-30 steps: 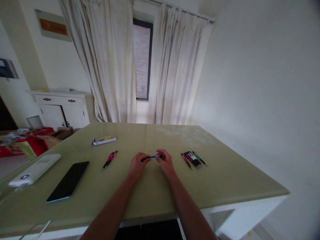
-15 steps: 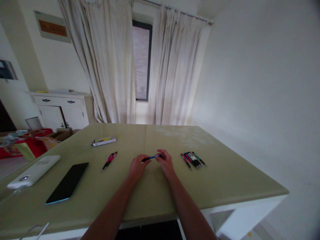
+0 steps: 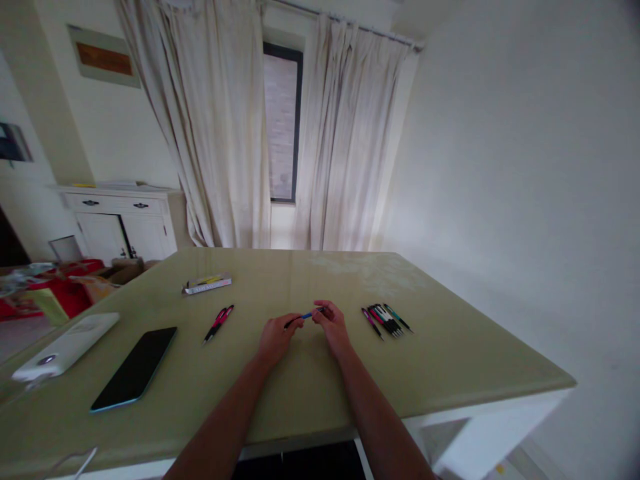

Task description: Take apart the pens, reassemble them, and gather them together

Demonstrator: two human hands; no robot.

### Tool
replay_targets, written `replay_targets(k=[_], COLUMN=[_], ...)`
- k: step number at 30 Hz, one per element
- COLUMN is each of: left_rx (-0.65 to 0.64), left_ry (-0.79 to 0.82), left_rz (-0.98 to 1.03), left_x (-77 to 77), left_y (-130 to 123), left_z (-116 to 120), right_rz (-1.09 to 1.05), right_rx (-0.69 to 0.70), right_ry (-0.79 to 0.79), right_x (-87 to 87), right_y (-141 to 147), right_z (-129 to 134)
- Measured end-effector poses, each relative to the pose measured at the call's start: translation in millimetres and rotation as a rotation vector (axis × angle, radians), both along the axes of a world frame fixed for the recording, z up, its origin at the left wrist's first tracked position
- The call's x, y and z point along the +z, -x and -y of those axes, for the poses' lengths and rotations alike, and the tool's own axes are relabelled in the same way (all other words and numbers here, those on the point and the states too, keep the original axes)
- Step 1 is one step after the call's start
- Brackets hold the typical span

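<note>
Between my hands, just above the middle of the table, is a blue pen [image 3: 307, 315] with dark ends. My left hand [image 3: 278, 335] is closed on its left end. The fingers of my right hand [image 3: 331, 323] pinch its other end and partly hide it. To the right lies a row of several pens [image 3: 385, 321] in pink, black, white and teal, side by side on the table [image 3: 310, 393]. A pair of pink and black pens [image 3: 219, 324] rests to the left of my left hand.
A black tablet or large phone [image 3: 136, 368] lies at the left, beside a white device [image 3: 67, 347] with a cable. Farther back sits a small clear-topped box [image 3: 208, 283] with something yellow inside. A white cabinet [image 3: 123, 220] and red bags [image 3: 70, 293] stand beyond the left edge.
The blue pen has tilted slightly, its right end a little higher, and less of its dark left end shows. Both hands stay in nearly the same place.
</note>
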State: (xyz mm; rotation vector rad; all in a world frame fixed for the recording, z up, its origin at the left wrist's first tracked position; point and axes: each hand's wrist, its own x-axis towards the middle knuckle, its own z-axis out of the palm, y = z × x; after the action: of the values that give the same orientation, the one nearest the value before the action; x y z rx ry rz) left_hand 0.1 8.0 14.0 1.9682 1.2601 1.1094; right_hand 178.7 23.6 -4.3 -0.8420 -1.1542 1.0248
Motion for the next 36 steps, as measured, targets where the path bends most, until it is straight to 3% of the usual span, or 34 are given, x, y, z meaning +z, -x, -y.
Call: replay_targets(k=[9, 18, 26, 36], left_rx=[-0.015, 0.028, 0.046, 0.017], left_ry=[0.018, 0.004, -0.076, 0.001], left_rz=[-0.092, 0.179, 0.107, 0.131], left_x=[1.5, -8.3, -3.9, -4.1], left_y=[-2.1, 3.6, -1.7, 2.7], left_z=[2.1, -8.8, -2.3, -2.9], right_rz=[0.015, 0.023, -0.009, -0.023], right_rx=[0.066, 0.079, -0.004, 0.031], right_ry=[-0.016, 0.015, 0.055, 0.073], right_x=[4.1, 2.3, 2.5, 2.8], right_y=[0.6, 0.8, 2.4, 1.3], right_z=[5.0, 3.2, 2.6, 4.6])
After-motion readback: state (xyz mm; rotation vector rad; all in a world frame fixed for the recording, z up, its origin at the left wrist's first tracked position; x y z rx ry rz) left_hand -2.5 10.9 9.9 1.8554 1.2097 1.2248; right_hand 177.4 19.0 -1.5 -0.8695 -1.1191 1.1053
